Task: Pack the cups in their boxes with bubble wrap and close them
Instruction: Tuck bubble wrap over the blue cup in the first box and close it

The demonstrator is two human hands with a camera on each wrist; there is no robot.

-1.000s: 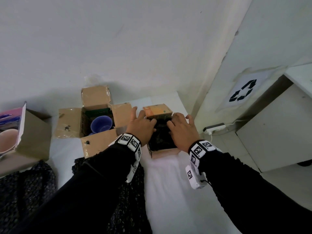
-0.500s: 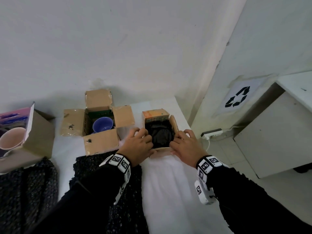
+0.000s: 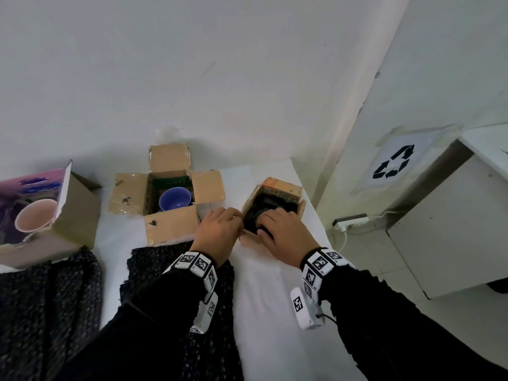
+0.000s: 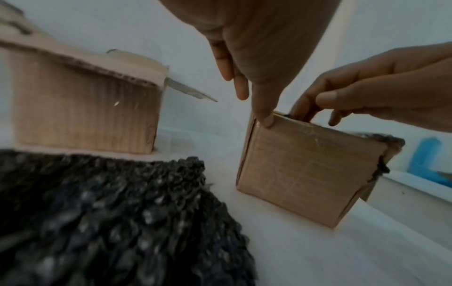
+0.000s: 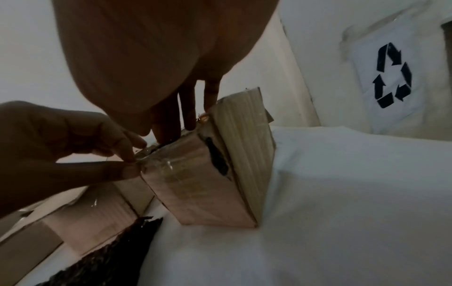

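Pinching the near-left top corner of the small box [image 3: 272, 213] with my left hand [image 3: 217, 232], thumb on the outer wall and fingertips over the rim, I keep it steady at the centre of the head view. My right hand [image 3: 286, 237] has its fingers [image 5: 168, 123] dipped into the opening, pressing on the dark bubble-wrapped cup [image 3: 261, 215] inside; they touch it rather than grasp it. The box's flaps are not yet folded. One risk, I judge: the right side seam [image 5: 217, 158] gapes, dark wrap showing through, so pushing harder could split that wall. Leaning on one corner could also tip the box on the soft white cloth [image 3: 275, 312]. Left of frame, the blue cup [image 3: 175, 199] and pink cup [image 3: 34, 218] sit unwrapped in open boxes.
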